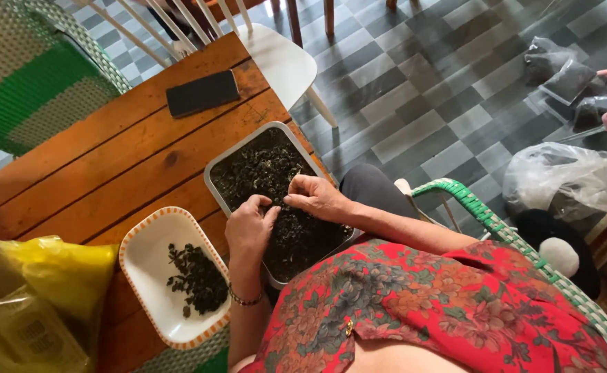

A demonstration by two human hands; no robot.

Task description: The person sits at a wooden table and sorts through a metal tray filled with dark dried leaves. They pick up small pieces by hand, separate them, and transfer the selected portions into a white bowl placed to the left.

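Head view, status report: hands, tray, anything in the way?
Left hand and right hand both in the grey tray, picking at dark dried leaves. White dish beside it holds a small pile. Nothing blocking.

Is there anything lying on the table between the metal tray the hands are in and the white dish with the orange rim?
Nothing visible. Only bare wood separates the metal tray from the white dish; both hands, left and right, are in the dark leaves.

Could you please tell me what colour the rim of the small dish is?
Orange-and-white striped rim on the white dish, clearest in the head view.
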